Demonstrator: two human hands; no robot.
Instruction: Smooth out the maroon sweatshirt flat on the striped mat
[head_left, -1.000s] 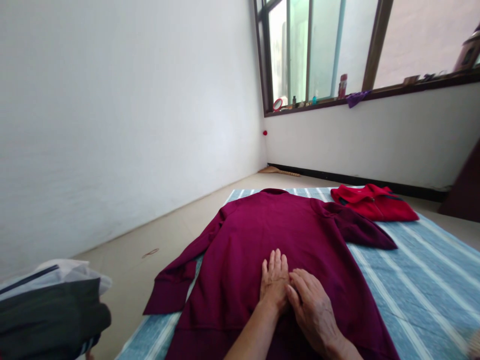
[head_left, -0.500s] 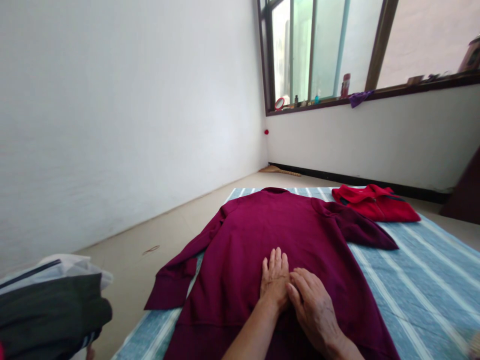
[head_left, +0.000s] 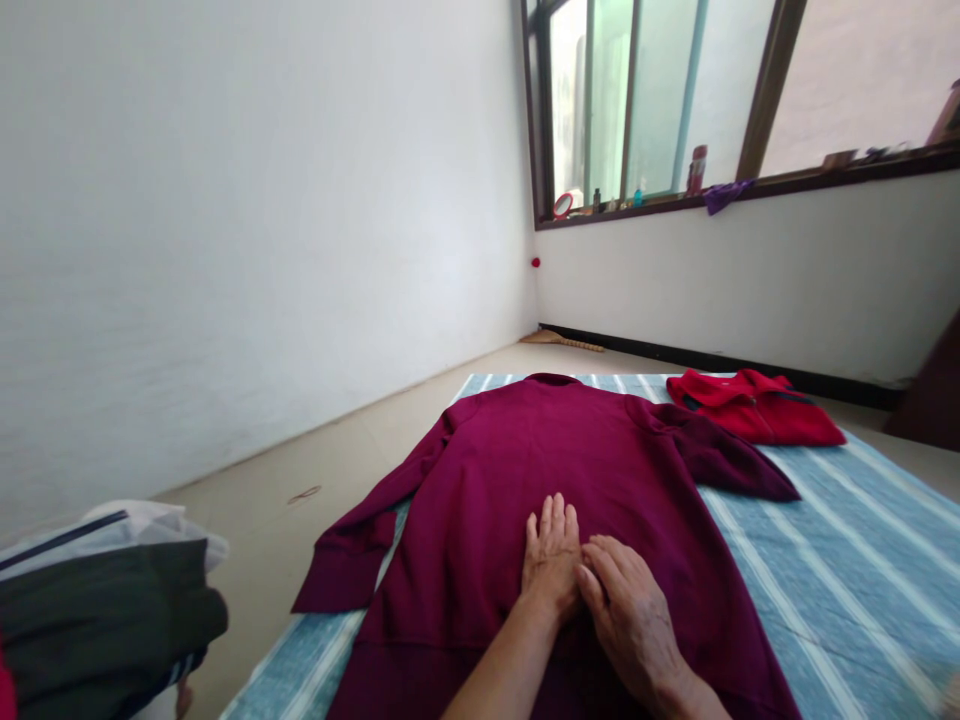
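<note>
A dark magenta sweatshirt (head_left: 555, 450) lies spread flat, back up, on a blue-and-white striped sheet (head_left: 847, 560). Its sleeves stretch out to either side. My left hand (head_left: 551, 555) lies flat on the middle of the sweatshirt with the fingers stretched out and together. My right hand (head_left: 626, 605) rests palm down beside it, fingers extended and touching the left hand's edge. Neither hand holds anything.
A folded red garment (head_left: 750, 405) lies on the sheet at the far right. A pile of dark and white clothes (head_left: 105, 590) sits on the floor at the lower left. White walls stand left and ahead, with a window ledge (head_left: 720, 190) carrying small bottles.
Both hands stay flat on the sweatshirt in the same place. Only the view has shifted very slightly.
</note>
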